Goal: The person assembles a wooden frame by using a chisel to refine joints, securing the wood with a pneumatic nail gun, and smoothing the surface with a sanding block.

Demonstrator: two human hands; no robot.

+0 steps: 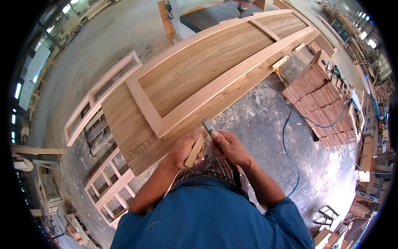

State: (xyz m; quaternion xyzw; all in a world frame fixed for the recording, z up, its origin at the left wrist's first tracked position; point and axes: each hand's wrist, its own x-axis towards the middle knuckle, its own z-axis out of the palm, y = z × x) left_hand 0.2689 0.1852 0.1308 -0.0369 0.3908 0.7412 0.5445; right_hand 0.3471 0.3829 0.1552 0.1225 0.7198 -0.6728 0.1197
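Note:
Close to my body, my left hand (185, 150) is closed around a short, flat wooden block (195, 151), which slants upward between the fingers. My right hand (229, 146) grips what looks like a chisel (208, 124); its flat grey metal blade points up and left, and any handle is hidden in the fist. Both hands are close together at the near edge of a large wooden panel (124, 124). A paler wooden frame (195, 106) with mitred corners lies on that panel. The blade's tip is near the panel's edge; whether they touch, I cannot tell.
Ladder-like wooden frames (110, 184) stand at the left, below the panel. A stack of reddish-brown boards (317, 99) is at the right, with tools on top. A blue hose (285, 139) trails over the concrete floor. Beyond the panel is a machine with a dark table (207, 17).

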